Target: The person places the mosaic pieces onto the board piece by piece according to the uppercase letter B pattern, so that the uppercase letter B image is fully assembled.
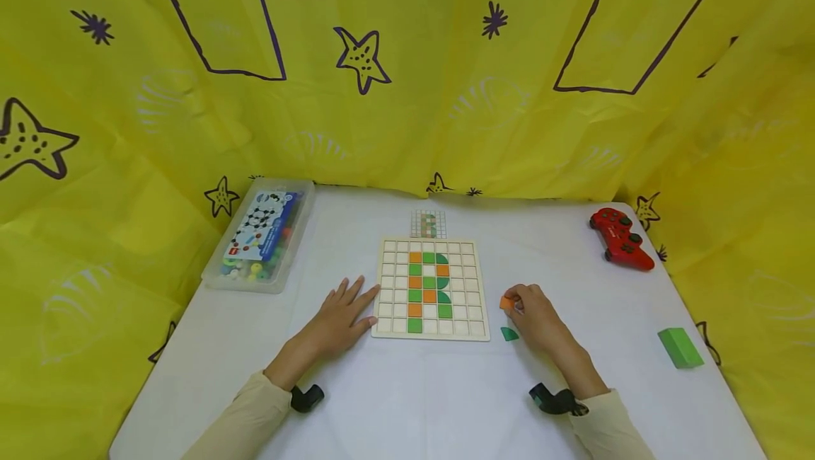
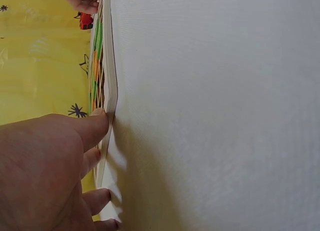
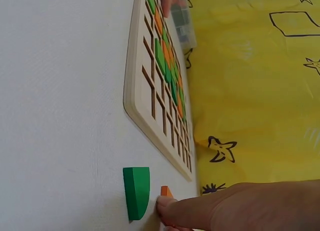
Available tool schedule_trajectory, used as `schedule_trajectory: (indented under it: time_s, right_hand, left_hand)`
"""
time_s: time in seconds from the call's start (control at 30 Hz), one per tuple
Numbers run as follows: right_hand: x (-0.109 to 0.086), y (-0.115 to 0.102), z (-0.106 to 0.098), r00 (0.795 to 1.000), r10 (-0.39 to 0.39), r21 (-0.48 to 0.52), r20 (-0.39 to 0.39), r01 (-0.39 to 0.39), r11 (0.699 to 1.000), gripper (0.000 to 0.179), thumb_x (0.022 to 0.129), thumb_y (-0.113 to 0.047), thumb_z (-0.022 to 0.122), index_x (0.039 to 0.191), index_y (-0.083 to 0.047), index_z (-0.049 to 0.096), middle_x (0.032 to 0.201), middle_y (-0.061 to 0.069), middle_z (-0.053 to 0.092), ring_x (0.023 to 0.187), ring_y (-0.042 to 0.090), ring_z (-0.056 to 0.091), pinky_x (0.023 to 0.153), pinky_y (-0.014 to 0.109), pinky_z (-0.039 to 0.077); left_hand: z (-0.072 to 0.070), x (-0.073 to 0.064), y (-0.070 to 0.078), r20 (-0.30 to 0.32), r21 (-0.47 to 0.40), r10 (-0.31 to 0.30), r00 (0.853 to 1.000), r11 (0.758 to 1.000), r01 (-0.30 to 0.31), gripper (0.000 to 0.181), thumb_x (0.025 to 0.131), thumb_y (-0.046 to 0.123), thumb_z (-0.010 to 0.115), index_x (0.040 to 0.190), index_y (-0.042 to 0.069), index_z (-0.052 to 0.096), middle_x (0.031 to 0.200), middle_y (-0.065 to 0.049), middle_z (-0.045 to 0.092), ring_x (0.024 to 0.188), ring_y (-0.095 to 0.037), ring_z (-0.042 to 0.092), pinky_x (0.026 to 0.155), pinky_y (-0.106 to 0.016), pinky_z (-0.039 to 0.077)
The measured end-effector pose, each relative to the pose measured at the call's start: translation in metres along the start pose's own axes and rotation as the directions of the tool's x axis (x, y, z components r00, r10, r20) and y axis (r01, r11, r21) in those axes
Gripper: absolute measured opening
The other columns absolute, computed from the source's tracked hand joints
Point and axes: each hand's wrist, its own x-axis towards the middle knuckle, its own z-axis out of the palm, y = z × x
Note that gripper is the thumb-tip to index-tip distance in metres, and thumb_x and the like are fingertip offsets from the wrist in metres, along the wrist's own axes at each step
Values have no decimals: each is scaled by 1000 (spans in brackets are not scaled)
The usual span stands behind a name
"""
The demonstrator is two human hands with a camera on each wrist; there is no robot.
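Note:
A wooden grid board point(image 1: 395, 329) lies mid-table, with orange and green tiles set in its cells in the shape of an R. My left hand point(image 1: 340, 320) has its fingers spread, and its fingertips touch the board's left edge; the left wrist view shows the thumb point(image 2: 95, 128) against that edge. Right of the board, my right hand point(image 1: 538, 318) pinches an orange tile point(image 1: 506, 303) between thumb and fingers. Just below that tile, a dark green quarter-round tile point(image 1: 509, 333) lies on the table; it shows large in the right wrist view point(image 3: 137, 193).
A small pattern card point(image 1: 429, 223) with the same R lies behind the board. At the back left is a clear plastic box point(image 1: 280, 272) of colourful parts. A red game controller point(image 1: 620, 239) and a green block point(image 1: 680, 347) sit on the right. Yellow cloth point(image 1: 420, 127) hangs around the table.

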Motion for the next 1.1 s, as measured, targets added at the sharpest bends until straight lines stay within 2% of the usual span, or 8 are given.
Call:
schedule_trajectory:
  time_s: [0.3,0.43,0.57,0.7,0.87,0.97,1.1]
  right_hand:
    - [20,6,-3,997,-70,22,-40,71,997,23,104,-1,62,126,4,63,115,21,58,107,34,63,94,50,56]
    - [30,1,-2,995,-87,20,-47,88,996,24,105,-3,62,127,5,64,115,21,58,105,33,62,92,48,55]
    - [33,-13,2,995,-96,36,-29,97,995,27,106,-4,57,131,5,64,122,22,58,104,30,62,92,47,55]
    - [30,-32,13,991,-135,52,-3,135,990,27,106,-7,59,131,3,65,125,20,59,104,28,62,91,45,55]
    - [22,-54,33,980,-194,55,29,193,980,22,103,-10,69,124,-3,70,115,10,59,100,21,61,88,38,55]
    - [17,-64,45,972,-234,46,38,232,972,18,100,-9,73,118,-5,72,109,5,59,97,17,60,86,33,55]
    - [9,-73,58,948,-316,15,36,316,949,15,97,-6,76,111,-6,71,104,2,59,92,14,58,81,30,54]
  left_hand:
    - [-2,1,3,-14,-5,7,1000,1000,-7,62,111,39,53,167,18,35,175,-19,20,161,-48,10,127,-68,13]
    - [-1,1,2,-15,-11,12,1000,1000,-12,62,111,39,53,167,19,35,175,-19,20,161,-48,10,127,-68,13]
    - [0,2,0,-4,0,12,1000,1000,-12,63,111,41,52,168,21,33,175,-17,19,161,-48,9,128,-67,13]
    - [0,2,-2,5,-1,9,1000,1000,-9,64,111,43,52,168,22,32,176,-17,18,162,-47,8,128,-67,12]
    - [0,1,-1,6,-1,3,1000,1000,-3,65,111,44,52,168,23,31,176,-16,17,162,-46,8,128,-66,12]
    - [0,1,-1,0,-3,6,1000,1000,-6,64,111,44,53,168,22,32,176,-17,18,162,-47,9,128,-66,12]
    - [0,0,-1,1,-3,5,1000,1000,-5,64,111,43,52,168,22,31,176,-17,17,162,-47,8,128,-66,11]
